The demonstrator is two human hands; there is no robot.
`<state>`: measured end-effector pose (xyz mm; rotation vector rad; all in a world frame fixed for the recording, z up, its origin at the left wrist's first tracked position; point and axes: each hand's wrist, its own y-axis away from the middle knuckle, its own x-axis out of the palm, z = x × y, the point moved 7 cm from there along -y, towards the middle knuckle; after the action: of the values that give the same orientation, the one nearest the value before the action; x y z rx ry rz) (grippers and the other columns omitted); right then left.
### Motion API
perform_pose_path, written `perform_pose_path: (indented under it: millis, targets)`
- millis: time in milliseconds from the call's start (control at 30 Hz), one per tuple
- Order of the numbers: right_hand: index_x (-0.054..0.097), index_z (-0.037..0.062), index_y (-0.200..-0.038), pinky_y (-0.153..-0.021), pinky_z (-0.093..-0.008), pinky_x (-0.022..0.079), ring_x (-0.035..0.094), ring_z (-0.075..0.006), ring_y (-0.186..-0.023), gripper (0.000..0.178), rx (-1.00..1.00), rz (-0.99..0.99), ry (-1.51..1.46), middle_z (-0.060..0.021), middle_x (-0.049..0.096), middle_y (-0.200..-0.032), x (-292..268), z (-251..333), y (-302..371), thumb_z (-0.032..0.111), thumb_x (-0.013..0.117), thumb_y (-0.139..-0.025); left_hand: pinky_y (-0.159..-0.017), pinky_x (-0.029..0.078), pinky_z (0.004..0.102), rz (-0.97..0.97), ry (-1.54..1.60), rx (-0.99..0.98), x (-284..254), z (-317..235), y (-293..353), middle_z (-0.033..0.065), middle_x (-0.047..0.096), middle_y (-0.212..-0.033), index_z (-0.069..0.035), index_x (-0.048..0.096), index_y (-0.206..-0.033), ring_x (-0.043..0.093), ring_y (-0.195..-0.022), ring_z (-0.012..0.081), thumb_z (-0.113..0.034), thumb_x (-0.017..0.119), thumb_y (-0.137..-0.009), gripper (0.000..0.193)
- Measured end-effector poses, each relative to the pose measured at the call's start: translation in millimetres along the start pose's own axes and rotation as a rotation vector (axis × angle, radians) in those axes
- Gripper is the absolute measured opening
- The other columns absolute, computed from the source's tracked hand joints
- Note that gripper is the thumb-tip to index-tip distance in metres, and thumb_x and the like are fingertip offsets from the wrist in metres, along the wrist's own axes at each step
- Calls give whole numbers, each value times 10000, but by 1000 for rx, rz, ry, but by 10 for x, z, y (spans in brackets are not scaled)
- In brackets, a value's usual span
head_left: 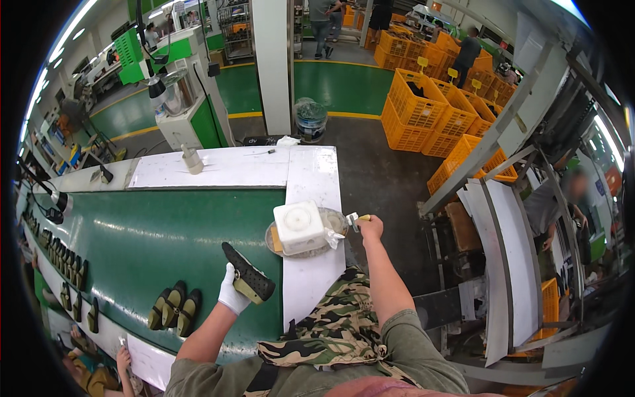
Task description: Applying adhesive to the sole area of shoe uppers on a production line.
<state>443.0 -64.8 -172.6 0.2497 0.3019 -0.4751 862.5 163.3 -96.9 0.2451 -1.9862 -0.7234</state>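
My left hand point(231, 294), in a white glove, grips a black and olive shoe point(246, 270) over the right part of the green work surface point(165, 231). The shoe is tilted, its toe pointing up and left. Bare and closed, my right hand point(372, 229) holds a small brush point(360, 218) with a yellowish handle and a whitish head, out past the table's right edge. Just left of the brush, a white square plastic container point(296, 220) sits on a round, smeared tray point(316, 252). Crumpled white material point(334, 236) lies against the container's side.
Several olive and black shoes point(173, 307) stand on the green surface at left. A pale bottle point(192, 161) stands on the far white ledge. Beyond are a pillar point(271, 66), a lidded bucket point(310, 122) and orange crates point(413, 106). A metal frame point(493, 126) rises at right.
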Motion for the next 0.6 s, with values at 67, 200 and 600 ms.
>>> perform_pose_path:
  millis: [67,200,600]
  targets:
    - [646,112,-843,-579,-358,438,599,-138,-636,138,111,60,-159,5,630,-723,-65,-131,-55,74,736,-745,-1022,428,510,93,24,12,23,1,-75,146,631,-1114,-66,554,-1170,585,-1084,354,-565,645,-838,607]
    - [577,168,-948,-658,-361,411,593,-135,-704,193,360,212,-443,8,633,-834,-173,11,192,107,698,-810,-1040,416,499,142,-136,168,78,27,-75,134,616,-1177,-52,536,-1220,570,-1119,335,-507,692,-827,621]
    - [595,129,-982,-605,-307,499,618,-136,-698,145,105,333,-626,-3,638,-828,-667,1000,744,139,679,-865,-1081,407,404,421,-877,768,1169,-89,-274,137,536,-1335,26,437,-1347,516,-1255,254,-19,835,-695,765]
